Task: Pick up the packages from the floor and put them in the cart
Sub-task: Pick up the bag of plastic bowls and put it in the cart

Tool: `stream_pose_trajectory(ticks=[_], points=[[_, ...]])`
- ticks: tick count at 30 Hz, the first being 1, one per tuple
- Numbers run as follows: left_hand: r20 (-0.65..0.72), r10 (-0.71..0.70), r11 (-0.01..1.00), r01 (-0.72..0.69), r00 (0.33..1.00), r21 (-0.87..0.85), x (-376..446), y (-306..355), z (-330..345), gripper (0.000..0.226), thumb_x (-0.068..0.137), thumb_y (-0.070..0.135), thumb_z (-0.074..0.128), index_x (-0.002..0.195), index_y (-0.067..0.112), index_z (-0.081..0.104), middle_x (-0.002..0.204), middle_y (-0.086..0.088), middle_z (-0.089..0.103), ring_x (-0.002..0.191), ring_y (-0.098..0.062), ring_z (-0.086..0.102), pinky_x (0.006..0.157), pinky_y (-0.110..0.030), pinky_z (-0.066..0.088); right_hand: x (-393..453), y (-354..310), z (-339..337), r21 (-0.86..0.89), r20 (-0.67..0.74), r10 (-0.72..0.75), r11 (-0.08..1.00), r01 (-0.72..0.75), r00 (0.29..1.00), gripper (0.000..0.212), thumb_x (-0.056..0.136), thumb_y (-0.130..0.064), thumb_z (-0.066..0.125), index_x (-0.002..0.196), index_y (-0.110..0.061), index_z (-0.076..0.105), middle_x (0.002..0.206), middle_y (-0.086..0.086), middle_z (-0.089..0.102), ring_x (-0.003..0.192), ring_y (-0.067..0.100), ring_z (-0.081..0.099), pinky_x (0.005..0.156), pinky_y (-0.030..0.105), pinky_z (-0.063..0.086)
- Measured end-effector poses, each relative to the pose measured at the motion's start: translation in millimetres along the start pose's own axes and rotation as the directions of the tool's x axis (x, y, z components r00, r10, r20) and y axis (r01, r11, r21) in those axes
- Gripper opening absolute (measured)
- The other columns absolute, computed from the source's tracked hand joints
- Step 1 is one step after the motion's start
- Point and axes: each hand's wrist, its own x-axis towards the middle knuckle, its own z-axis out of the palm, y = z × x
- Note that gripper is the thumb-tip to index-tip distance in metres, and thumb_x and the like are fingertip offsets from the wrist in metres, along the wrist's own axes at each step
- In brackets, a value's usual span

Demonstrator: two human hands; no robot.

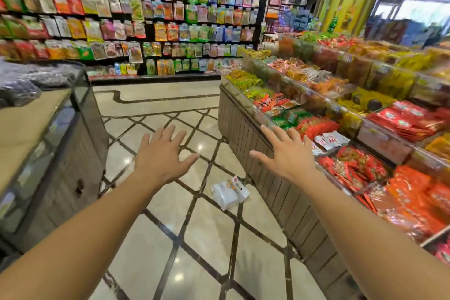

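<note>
While both hands spread empty, white package [230, 193] below right hand [287, 154], on floor [194, 238]

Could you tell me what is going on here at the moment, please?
A person stands in a snack shop aisle with both arms stretched forward. The left hand and right hand are open, fingers spread, and hold nothing. One white package lies on the tiled floor, close to the base of the snack display counter on the right, below and beyond the hands. It has not been picked up yet. No cart is in view.
</note>
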Motion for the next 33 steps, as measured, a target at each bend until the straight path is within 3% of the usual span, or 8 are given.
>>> stream_pose_trajectory(ticks=[3, 9, 13, 19, 23, 28, 33], points=[[0.012, 0.023, 1.000, -0.023, 1.000, -0.013, 67.8, -19.0, 9.4, 0.088, 0.091, 0.080, 0.024, 0.164, 0.030, 0.026, 0.172, -0.004, 0.023, 0.159, -0.028, 0.017, 0.128, -0.052, 0.015, 61.4, -8.7, 10.0, -0.003, 0.017, 0.047, 0.999, -0.047, 0.999, 0.117, 0.065, -0.095, -0.012, 0.167, -0.043, 0.008, 0.176, -0.003, 0.020, 0.160, 0.038, 0.021, 0.125, 0.063, 0.022], [0.047, 0.061, 0.998, -0.060, 0.997, -0.027, 185.7, -47.4, 32.4, 0.083, 0.095, 0.076, 0.034, 0.164, 0.030, 0.024, 0.173, -0.004, 0.021, 0.159, -0.028, 0.017, 0.128, -0.053, 0.015, 167.6, -18.3, 25.4, 0.064, 0.056, 0.104, 0.992, -0.107, 0.993, 0.105, 0.078, -0.096, 0.006, 0.168, -0.043, 0.010, 0.177, -0.003, 0.016, 0.160, 0.039, 0.016, 0.126, 0.064, 0.017], [0.068, 0.103, 0.995, -0.102, 0.992, -0.010, 257.9, -52.2, 53.2, 0.082, 0.095, 0.076, 0.033, 0.164, 0.032, 0.024, 0.173, -0.003, 0.021, 0.159, -0.028, 0.018, 0.128, -0.051, 0.015, 229.0, -17.7, 53.1, 0.071, 0.075, 0.139, 0.987, -0.144, 0.987, 0.114, 0.070, -0.100, -0.005, 0.168, -0.042, 0.008, 0.176, -0.001, 0.017, 0.160, 0.040, 0.017, 0.126, 0.064, 0.019], [0.100, 0.141, 0.990, -0.142, 0.985, 0.007, 378.1, -37.7, 99.1, 0.083, 0.095, 0.076, 0.035, 0.164, 0.032, 0.025, 0.173, -0.004, 0.023, 0.159, -0.027, 0.018, 0.127, -0.052, 0.016, 330.1, 2.0, 107.2, 0.116, 0.141, 0.173, 0.975, -0.190, 0.975, 0.104, 0.079, -0.095, 0.007, 0.168, -0.043, 0.005, 0.177, -0.001, 0.015, 0.161, 0.041, 0.013, 0.127, 0.066, 0.009], [0.138, 0.167, 0.986, -0.167, 0.976, -0.006, 473.3, -16.9, 130.2, 0.081, 0.096, 0.074, 0.037, 0.164, 0.031, 0.025, 0.173, -0.004, 0.021, 0.160, -0.027, 0.016, 0.128, -0.051, 0.013, 417.3, 30.0, 146.2, 0.163, 0.143, 0.208, 0.959, -0.230, 0.968, 0.123, 0.061, -0.100, -0.016, 0.168, -0.043, 0.004, 0.177, -0.001, 0.016, 0.160, 0.042, 0.014, 0.125, 0.069, 0.009], [0.209, 0.228, 0.971, -0.237, 0.951, 0.018, 582.2, 8.7, 176.9, 0.081, 0.096, 0.075, 0.036, 0.164, 0.031, 0.026, 0.173, -0.003, 0.022, 0.159, -0.025, 0.017, 0.128, -0.051, 0.013, 521.4, 63.8, 204.5, 0.204, 0.228, 0.264, 0.928, -0.311, 0.937, 0.130, 0.054, -0.100, -0.023, 0.168, -0.043, 0.003, 0.177, -0.002, 0.015, 0.160, 0.041, 0.015, 0.126, 0.068, 0.013], [0.320, 0.252, 0.963, -0.268, 0.913, 0.007, 663.4, 38.2, 242.8, 0.081, 0.096, 0.075, 0.037, 0.163, 0.031, 0.028, 0.171, -0.001, 0.026, 0.158, -0.024, 0.021, 0.126, -0.048, 0.016, 576.2, 83.6, 279.1, 0.234, 0.319, 0.321, 0.885, -0.403, 0.892, 0.115, 0.069, -0.098, -0.005, 0.168, -0.040, 0.007, 0.175, 0.002, 0.022, 0.159, 0.038, 0.020, 0.126, 0.065, 0.018]])
